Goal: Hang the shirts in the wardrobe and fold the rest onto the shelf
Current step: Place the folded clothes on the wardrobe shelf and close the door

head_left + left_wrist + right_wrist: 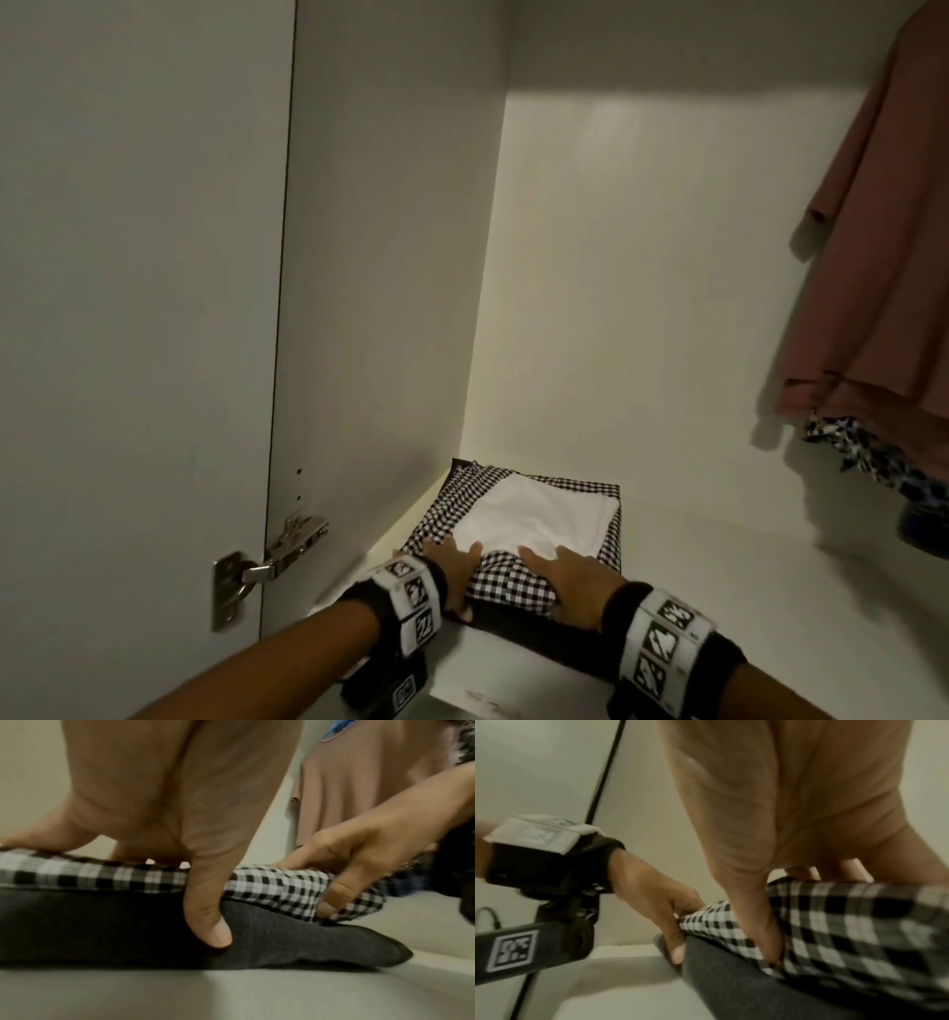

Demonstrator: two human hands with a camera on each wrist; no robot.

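Checked cloth (518, 580) woven, grey cloth (128, 923) matt – hinge (287, 550) shiny metal.

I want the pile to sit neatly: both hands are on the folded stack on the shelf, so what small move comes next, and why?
Probably slide the stack a little deeper, then let go. Its dark bottom garment lies near the front edge of the shelf, while the left hand and right hand grip its near edge.
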